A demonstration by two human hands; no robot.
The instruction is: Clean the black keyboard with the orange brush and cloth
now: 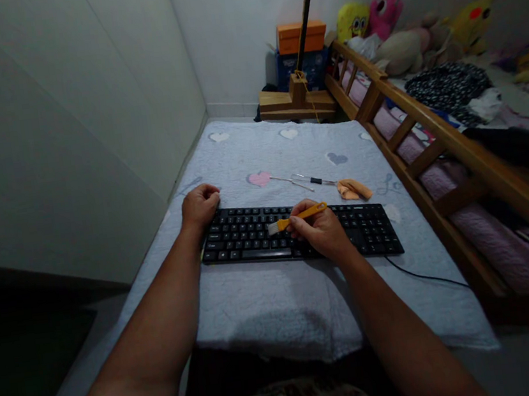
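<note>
A black keyboard (pixel 262 254) lies flat on the cloth-covered table, its keys facing up. My right hand (pixel 319 226) is over its middle and pinches a yellow brush (pixel 312 211) by the handle. The brush's pale bristles (pixel 274 227) point left and are at the keys; whether they press on them is hard to tell. At the keyboard's far left corner rests my left hand (pixel 200 206), its fingers curled into a loose fist with nothing visible in it.
Beyond the keyboard lie thin metal tools (pixel 315 181) and a crumpled orange cloth (pixel 353 189). The keyboard's cable (pixel 426 276) trails right. A wooden bed rail (pixel 408 110) borders the right side; a wall (pixel 90 116) stands left. Boxes (pixel 301 37) sit at the back.
</note>
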